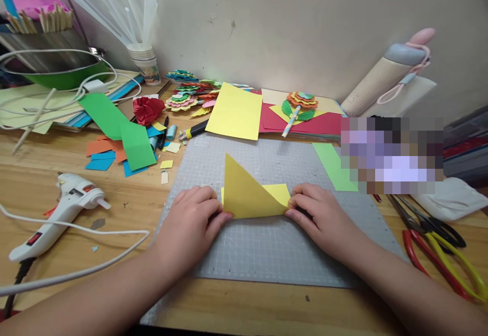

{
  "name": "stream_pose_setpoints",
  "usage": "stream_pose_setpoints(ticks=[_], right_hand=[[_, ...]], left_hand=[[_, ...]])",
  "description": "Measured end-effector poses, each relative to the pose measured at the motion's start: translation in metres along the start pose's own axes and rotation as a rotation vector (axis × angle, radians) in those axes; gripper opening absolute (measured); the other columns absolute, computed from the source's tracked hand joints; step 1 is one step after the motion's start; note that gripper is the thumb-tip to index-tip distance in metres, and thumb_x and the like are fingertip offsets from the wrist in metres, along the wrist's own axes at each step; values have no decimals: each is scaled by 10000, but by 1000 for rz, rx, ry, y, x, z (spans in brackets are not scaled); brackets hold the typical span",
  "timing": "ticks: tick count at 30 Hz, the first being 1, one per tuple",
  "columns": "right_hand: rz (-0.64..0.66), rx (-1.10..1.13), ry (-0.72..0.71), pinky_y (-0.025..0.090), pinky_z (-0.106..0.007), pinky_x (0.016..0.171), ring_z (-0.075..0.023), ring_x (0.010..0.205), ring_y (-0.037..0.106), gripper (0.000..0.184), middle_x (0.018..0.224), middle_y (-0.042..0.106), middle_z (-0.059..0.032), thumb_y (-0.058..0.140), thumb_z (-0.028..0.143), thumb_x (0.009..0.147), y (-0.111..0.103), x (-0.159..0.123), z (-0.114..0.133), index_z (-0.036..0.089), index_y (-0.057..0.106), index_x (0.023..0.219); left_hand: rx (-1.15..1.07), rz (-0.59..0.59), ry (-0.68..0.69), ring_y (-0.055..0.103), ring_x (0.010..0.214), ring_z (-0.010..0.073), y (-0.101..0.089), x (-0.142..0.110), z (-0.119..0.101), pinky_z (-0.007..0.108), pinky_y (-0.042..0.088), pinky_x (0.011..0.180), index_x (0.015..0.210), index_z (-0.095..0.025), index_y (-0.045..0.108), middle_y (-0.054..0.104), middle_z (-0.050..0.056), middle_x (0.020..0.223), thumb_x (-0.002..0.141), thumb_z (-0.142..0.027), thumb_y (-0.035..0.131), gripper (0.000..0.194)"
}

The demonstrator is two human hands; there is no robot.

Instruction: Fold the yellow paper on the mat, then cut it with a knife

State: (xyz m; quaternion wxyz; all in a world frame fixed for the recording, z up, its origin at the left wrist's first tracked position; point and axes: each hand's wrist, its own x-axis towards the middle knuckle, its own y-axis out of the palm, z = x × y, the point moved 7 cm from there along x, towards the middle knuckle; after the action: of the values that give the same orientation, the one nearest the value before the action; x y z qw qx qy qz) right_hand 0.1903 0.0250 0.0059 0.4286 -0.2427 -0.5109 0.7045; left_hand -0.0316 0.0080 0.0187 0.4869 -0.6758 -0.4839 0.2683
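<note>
A sheet of yellow paper [246, 188] is bent over on itself diagonally, its pointed corner standing up at the left above the grey cutting mat [267, 254]. My left hand [198, 216] pinches the lower left of this sheet, thumb in front. At the sheet's right end my right hand [314, 211] grips the corner between thumb and fingers. Part of the paper shows behind the bent flap. Another flat yellow sheet [236, 112] lies at the mat's far edge, and a light green strip [335, 168] rests on the mat's right side.
A white glue gun [57, 219] with its cable lies at left. Green paper [137, 145] and coloured scraps are behind it. Scissors [427, 221] and red-and-yellow-handled tools [438, 265] lie at right. Paper flowers [301, 104], a paper cup [147, 66] and a leaning bottle [385, 71] stand along the wall.
</note>
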Motion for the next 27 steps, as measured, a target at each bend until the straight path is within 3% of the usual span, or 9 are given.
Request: stream_pose_setpoints(ticks=[7,9,12,18,23,27], right_hand=[[142,-152,-13,391,-391,713,-231,802,579,169,838,596,-43,591,319,884,-13,17,17,215,579,751],[141,-118,-24,402,-376,713,-214,756,580,184,795,610,-35,597,364,878,-17,24,28,216,572,772],[163,16,32,379,-294,572,-168,640,555,273,705,613,-13,487,357,943,-12,34,38,214,509,711],[51,-10,165,268,-271,457,-159,496,508,309,571,570,3,463,354,939,5,42,32,224,435,660],[21,-52,202,303,-282,483,-215,570,597,184,661,644,-41,435,351,943,13,41,31,194,530,924],[-6,-61,205,363,-309,527,-257,637,647,308,739,692,-76,411,334,950,16,41,31,158,502,1186]], left_hand=[[11,81,-33,521,788,203,1,10,2,362,369,707,715,-186,659,585,16,785,902,-342,578,258],[14,92,-34,526,792,204,0,11,2,360,367,704,711,-187,660,590,15,783,899,-345,582,257],[8,91,-39,533,794,210,-1,12,3,362,366,708,694,-189,653,595,14,763,890,-340,592,256],[-21,78,-73,537,772,209,-2,11,4,355,366,691,636,-187,623,590,13,739,873,-345,600,286],[12,54,-101,536,782,221,-1,11,6,370,367,702,639,-187,599,585,17,744,858,-362,606,280],[60,35,-97,529,787,234,0,11,7,390,366,711,628,-191,560,577,24,750,859,-402,594,315]])
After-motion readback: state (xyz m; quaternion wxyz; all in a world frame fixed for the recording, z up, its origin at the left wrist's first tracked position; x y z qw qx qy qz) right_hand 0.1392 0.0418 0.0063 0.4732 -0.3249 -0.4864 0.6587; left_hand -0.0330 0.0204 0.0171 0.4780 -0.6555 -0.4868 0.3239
